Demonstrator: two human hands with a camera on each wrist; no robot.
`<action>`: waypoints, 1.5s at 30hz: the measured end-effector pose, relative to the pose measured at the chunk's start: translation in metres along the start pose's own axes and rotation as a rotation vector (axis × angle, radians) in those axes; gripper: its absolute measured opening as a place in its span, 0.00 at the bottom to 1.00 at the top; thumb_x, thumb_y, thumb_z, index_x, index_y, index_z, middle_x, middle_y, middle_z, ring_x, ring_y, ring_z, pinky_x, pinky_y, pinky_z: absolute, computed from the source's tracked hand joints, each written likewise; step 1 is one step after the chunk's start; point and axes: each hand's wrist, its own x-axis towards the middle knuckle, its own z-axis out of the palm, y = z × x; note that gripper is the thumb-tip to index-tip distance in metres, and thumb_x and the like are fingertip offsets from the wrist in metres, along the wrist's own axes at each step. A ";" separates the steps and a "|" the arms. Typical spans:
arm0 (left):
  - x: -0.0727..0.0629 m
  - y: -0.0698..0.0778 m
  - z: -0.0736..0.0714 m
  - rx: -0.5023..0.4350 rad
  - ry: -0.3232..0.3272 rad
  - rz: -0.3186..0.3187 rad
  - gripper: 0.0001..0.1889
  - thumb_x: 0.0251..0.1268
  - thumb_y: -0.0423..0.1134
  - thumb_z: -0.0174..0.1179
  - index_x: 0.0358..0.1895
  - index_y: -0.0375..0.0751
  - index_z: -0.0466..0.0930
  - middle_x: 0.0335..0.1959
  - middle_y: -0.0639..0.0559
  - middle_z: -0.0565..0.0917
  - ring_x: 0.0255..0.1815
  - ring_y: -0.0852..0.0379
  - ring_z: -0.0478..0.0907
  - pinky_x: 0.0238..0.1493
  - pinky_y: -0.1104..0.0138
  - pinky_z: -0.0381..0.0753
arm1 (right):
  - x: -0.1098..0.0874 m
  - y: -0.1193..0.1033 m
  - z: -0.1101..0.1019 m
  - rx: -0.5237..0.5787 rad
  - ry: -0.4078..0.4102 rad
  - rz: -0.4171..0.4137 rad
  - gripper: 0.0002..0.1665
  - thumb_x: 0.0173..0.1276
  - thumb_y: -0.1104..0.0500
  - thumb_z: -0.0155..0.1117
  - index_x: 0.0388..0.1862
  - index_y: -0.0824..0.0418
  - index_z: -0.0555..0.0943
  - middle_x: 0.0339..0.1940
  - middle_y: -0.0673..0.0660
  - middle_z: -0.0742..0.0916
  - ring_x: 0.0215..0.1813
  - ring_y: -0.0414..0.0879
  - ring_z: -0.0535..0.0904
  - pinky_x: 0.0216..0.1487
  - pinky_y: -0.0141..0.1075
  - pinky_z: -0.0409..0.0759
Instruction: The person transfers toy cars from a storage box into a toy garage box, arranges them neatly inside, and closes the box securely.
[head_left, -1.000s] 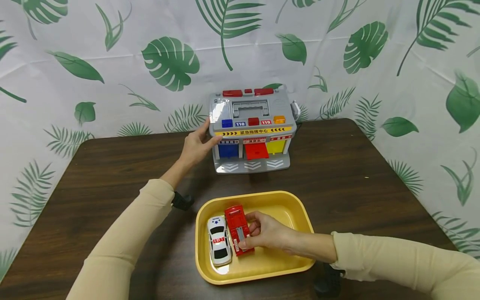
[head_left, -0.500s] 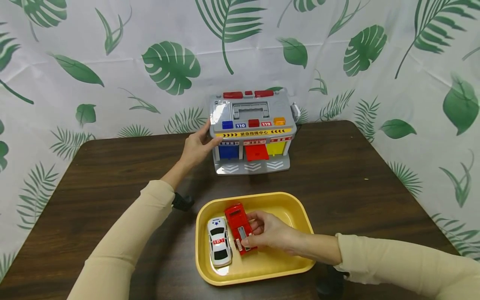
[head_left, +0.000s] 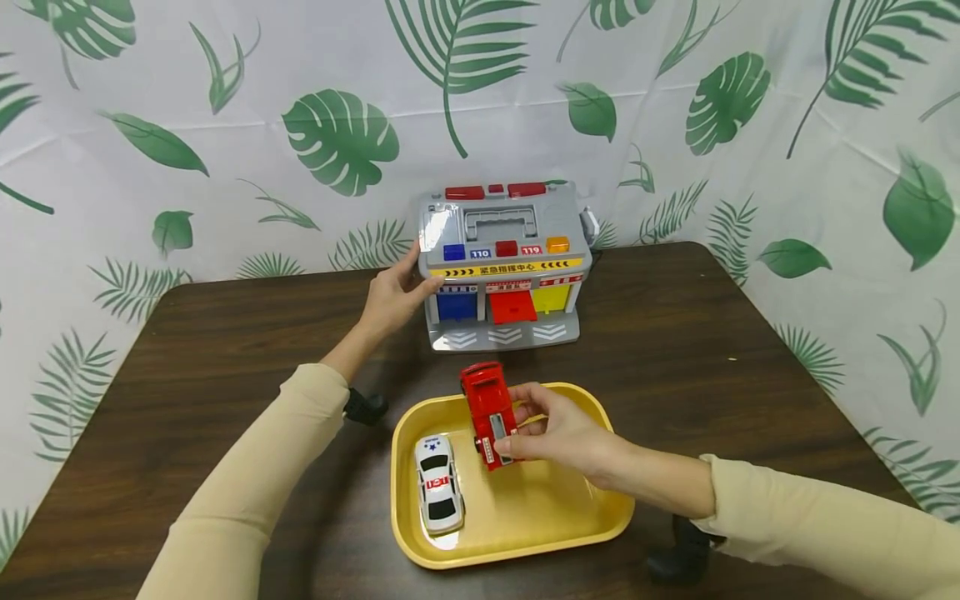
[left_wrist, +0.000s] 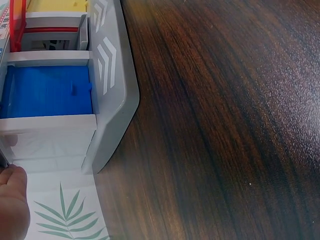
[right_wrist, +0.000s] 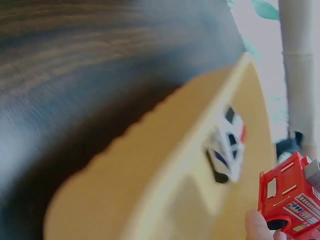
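brown wood-grain table (head_left: 675, 400) | white leaf-print cloth (head_left: 330, 58) behind it | pale speck (head_left: 732, 359) on tabletop, right

Right wrist view: my right hand (right_wrist: 257, 227) mostly cut off; red toy fire truck (right_wrist: 290, 192) against my fingers cropped by right edge; toy police car (right_wrist: 232, 147), yellow tray (right_wrist: 125, 175) beyond, blurred. Left wrist view: my left hand (left_wrist: 12, 205), toy station (left_wrist: 60, 57) beside it, both cropped. Head view: some left fingertips hidden behind station.

The upper part of the head view is occupied by a white backdrop (head_left: 517, 142) printed with green leaves and creased horizontally. Below it, a dark wood-grain table (head_left: 675, 350) with rounded far corners is positioned. Pale light is reflected from its surface at right in the left wrist view.
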 end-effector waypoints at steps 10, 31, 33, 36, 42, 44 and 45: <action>-0.010 0.028 -0.004 -0.005 -0.019 0.009 0.35 0.64 0.33 0.59 0.70 0.27 0.52 0.63 0.33 0.69 0.57 0.40 0.75 0.56 0.54 0.76 | 0.002 -0.029 -0.053 -0.071 0.151 -0.167 0.41 0.61 0.57 0.68 0.69 0.63 0.60 0.53 0.64 0.73 0.44 0.52 0.77 0.48 0.36 0.81; 0.003 -0.009 0.002 -0.003 -0.021 0.012 0.38 0.64 0.41 0.60 0.73 0.39 0.50 0.68 0.42 0.66 0.63 0.48 0.72 0.59 0.58 0.74 | 0.035 0.001 -0.103 -0.106 0.221 0.040 0.45 0.63 0.52 0.66 0.72 0.64 0.55 0.56 0.65 0.70 0.50 0.54 0.73 0.52 0.40 0.81; 0.003 -0.009 0.001 -0.001 -0.019 0.008 0.38 0.64 0.42 0.61 0.73 0.40 0.51 0.68 0.43 0.67 0.62 0.49 0.72 0.58 0.58 0.75 | 0.039 0.004 -0.104 -0.097 0.194 0.072 0.45 0.63 0.52 0.66 0.72 0.65 0.55 0.56 0.65 0.70 0.50 0.54 0.74 0.53 0.41 0.81; 0.002 -0.008 0.001 0.006 -0.016 0.000 0.39 0.63 0.43 0.61 0.73 0.41 0.51 0.67 0.43 0.68 0.61 0.49 0.73 0.58 0.59 0.75 | 0.047 0.007 -0.105 -0.094 0.154 0.111 0.45 0.63 0.51 0.66 0.71 0.66 0.55 0.55 0.66 0.71 0.48 0.53 0.76 0.53 0.43 0.80; 0.001 -0.008 0.001 0.008 -0.022 -0.006 0.39 0.64 0.44 0.60 0.73 0.40 0.50 0.68 0.43 0.67 0.61 0.49 0.73 0.58 0.59 0.75 | 0.062 0.007 -0.105 -0.089 0.091 0.169 0.45 0.64 0.50 0.65 0.71 0.66 0.56 0.56 0.66 0.72 0.42 0.49 0.77 0.50 0.41 0.82; 0.001 -0.008 0.001 0.009 -0.023 -0.006 0.39 0.64 0.44 0.60 0.73 0.40 0.50 0.68 0.43 0.67 0.61 0.49 0.74 0.58 0.59 0.76 | 0.066 0.006 -0.104 -0.084 0.072 0.184 0.44 0.64 0.50 0.64 0.71 0.66 0.57 0.55 0.65 0.73 0.39 0.48 0.76 0.48 0.39 0.83; 0.001 -0.008 0.001 0.007 -0.025 -0.006 0.39 0.64 0.44 0.60 0.73 0.40 0.50 0.68 0.43 0.67 0.61 0.49 0.74 0.58 0.59 0.76 | 0.068 0.005 -0.103 -0.082 0.063 0.191 0.43 0.64 0.51 0.64 0.70 0.66 0.57 0.54 0.64 0.74 0.38 0.47 0.77 0.47 0.38 0.83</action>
